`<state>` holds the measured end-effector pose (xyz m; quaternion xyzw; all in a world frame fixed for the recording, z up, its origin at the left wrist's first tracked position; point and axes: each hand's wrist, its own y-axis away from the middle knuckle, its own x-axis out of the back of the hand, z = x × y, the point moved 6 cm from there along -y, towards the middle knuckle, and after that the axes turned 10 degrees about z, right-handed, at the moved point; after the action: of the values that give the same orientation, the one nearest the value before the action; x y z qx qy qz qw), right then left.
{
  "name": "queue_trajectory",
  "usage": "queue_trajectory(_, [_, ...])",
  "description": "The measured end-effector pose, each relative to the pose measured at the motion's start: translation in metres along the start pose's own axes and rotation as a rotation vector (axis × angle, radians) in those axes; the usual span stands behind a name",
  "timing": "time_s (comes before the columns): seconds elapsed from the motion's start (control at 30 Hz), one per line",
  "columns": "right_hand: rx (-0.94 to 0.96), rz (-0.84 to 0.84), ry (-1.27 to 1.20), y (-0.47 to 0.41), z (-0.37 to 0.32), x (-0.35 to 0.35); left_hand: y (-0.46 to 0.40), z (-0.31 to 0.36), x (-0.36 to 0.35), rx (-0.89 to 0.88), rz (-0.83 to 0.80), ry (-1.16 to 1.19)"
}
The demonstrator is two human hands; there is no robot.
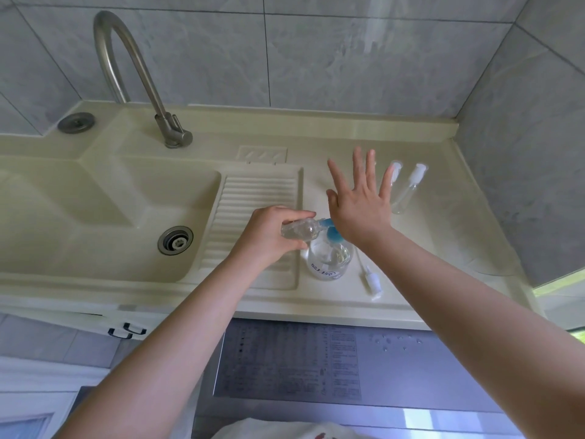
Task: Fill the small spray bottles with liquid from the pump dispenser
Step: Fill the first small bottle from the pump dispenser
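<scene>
Left hand [272, 231] grips clear small spray bottle [299, 232], mouth at blue pump dispenser [330, 248] nozzle; right hand [359, 204] fingers spread, heel on pump.

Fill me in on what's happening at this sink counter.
A person is refilling small spray bottles from a pump dispenser standing on the counter right of the sink. The left hand grips one small clear bottle, tipped sideways with its mouth at the blue pump nozzle. The right hand, fingers spread flat, is over the pump head. A removed sprayer top lies beside the dispenser; two capped bottles lie further back.
</scene>
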<state>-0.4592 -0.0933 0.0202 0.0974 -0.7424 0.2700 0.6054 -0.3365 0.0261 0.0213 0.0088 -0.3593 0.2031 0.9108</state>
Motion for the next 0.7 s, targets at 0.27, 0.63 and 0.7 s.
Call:
queue_trajectory(0.27, [-0.045,-0.007,-0.057,0.0,0.003,-0.001,-0.001,-0.002,-0.002,0.002,-0.002,-0.009])
queue_trajectory(0.63, [-0.111,-0.137,-0.112,0.007,0.007,-0.017,-0.004,-0.006,-0.002,-0.013,0.003,-0.019])
queue_trajectory(0.7, [-0.135,-0.132,-0.139,0.003,0.009,-0.012,-0.004,-0.005,-0.001,-0.018,0.004,-0.017])
